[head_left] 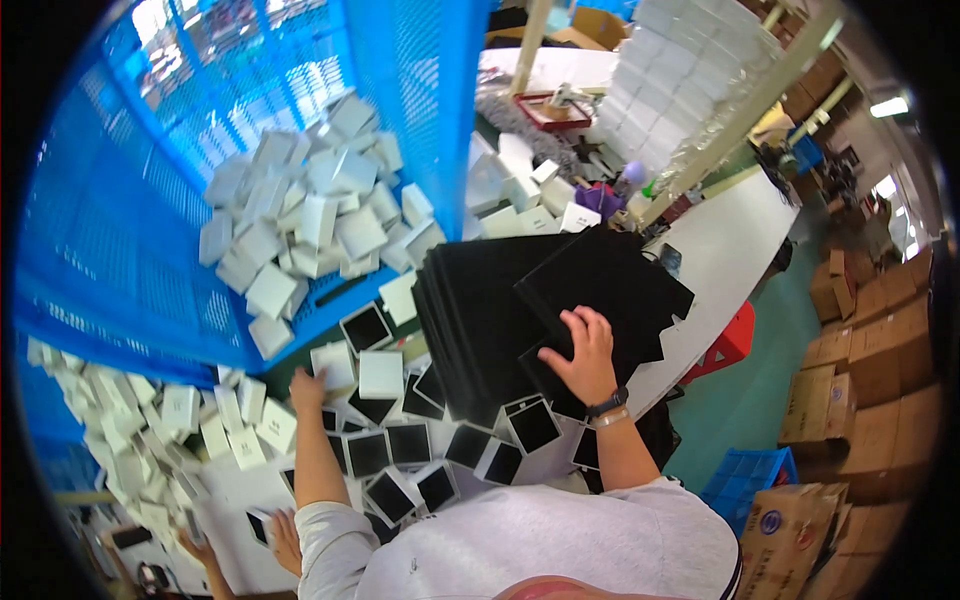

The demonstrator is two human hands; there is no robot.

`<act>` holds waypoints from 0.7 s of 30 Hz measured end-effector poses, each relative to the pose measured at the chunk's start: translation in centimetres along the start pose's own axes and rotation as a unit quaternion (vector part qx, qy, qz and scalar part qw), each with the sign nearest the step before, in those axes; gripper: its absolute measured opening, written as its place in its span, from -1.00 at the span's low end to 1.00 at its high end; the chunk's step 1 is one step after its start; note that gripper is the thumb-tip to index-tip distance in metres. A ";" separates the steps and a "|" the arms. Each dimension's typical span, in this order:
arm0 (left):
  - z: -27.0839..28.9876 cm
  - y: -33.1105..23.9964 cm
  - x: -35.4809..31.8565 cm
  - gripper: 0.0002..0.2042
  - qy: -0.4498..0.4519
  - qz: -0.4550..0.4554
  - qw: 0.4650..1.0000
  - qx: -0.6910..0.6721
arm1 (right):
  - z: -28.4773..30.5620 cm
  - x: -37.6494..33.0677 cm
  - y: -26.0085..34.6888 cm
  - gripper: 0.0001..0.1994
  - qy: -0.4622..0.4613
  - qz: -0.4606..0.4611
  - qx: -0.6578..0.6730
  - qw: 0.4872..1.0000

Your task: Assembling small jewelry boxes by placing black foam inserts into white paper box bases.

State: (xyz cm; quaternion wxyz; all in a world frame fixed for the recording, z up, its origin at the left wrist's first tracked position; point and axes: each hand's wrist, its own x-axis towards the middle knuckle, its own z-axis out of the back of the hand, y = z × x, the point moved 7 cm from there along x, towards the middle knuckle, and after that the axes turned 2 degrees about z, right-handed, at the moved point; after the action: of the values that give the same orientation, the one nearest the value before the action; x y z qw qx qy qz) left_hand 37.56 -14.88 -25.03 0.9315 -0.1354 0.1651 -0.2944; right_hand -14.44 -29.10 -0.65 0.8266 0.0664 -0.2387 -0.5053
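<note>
My left hand [308, 388] is closed at the corner of a small white box [333, 366], its fingertips partly hidden. Another white box [380, 374] lies just to the right of it. With fingers spread, my right hand [588, 358] rests over black square sheets [620, 290], fanned out on the right of a thick black stack [490, 320]. Several open white box halves with black insides [408, 443] lie scattered on the table between my arms and the stack.
A large blue perforated crate [130, 220] on its side holds a heap of white boxes [300, 210]. More white boxes [140, 420] pile up at left. Other people's hands [285, 540] work at lower left. Brown cartons [880, 410] and a red stool [728, 345] stand at right.
</note>
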 end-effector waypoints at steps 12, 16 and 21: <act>4.6 -2.2 -7.0 -0.53 0.034 0.103 0.855 -0.507 | -0.4 -3.9 -1.1 -0.28 0.178 0.181 -0.038 0.967; 6.3 -1.0 -12.7 -0.48 0.115 0.118 0.743 -0.649 | -1.1 -3.4 -1.3 -0.46 0.134 0.213 0.042 0.967; 9.7 -6.7 -21.2 -0.48 0.181 0.079 0.614 -0.764 | -0.2 -2.2 -2.8 -0.70 0.027 0.019 0.323 0.946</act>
State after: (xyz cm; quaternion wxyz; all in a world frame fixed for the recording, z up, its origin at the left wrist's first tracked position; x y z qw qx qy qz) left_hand 21.51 -6.09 -9.07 0.4620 -0.7283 0.5061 -0.0054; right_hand -17.43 -28.61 -2.52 0.7768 0.3389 -0.3676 -0.3829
